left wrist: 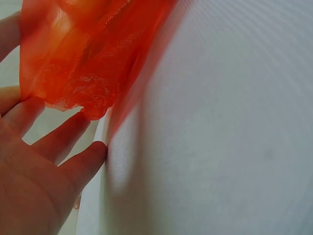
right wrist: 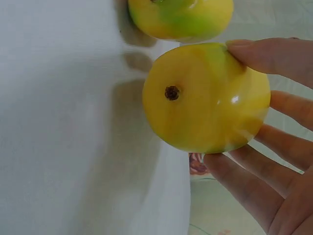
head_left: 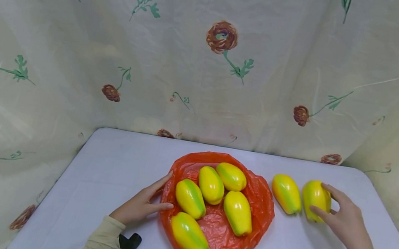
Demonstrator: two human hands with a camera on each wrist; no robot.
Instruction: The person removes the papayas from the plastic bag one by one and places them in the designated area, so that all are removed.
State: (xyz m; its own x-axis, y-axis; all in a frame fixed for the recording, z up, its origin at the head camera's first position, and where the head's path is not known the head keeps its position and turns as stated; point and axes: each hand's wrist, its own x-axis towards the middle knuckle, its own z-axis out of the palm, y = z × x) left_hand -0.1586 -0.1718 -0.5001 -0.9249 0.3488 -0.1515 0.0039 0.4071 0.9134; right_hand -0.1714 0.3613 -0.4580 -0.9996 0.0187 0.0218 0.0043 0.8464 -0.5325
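Table [head_left: 121, 164] in front, the curtain [head_left: 269, 66] rising behind it and along both sides, and near the middle of the tabletop sits the bag [head_left: 266, 210], mouth upward, five fruits inside! Deepest in lies the far fruit [head_left: 231, 176]; just left and nearer, the second fruit [head_left: 211, 185]; left again, the third fruit [head_left: 190, 198], close to the left rim. Over on the right half, the fourth fruit [head_left: 238, 213]; nearest of all, at the near left, the fifth fruit [head_left: 189, 236]. Left hand [head_left: 140, 204] at the bag's left rim. Out to the right, beyond the bag, there's the inner loose fruit [head_left: 286, 194], and just right of that the outer loose fruit [head_left: 315, 200], with the right hand [head_left: 348, 217] around its right side.
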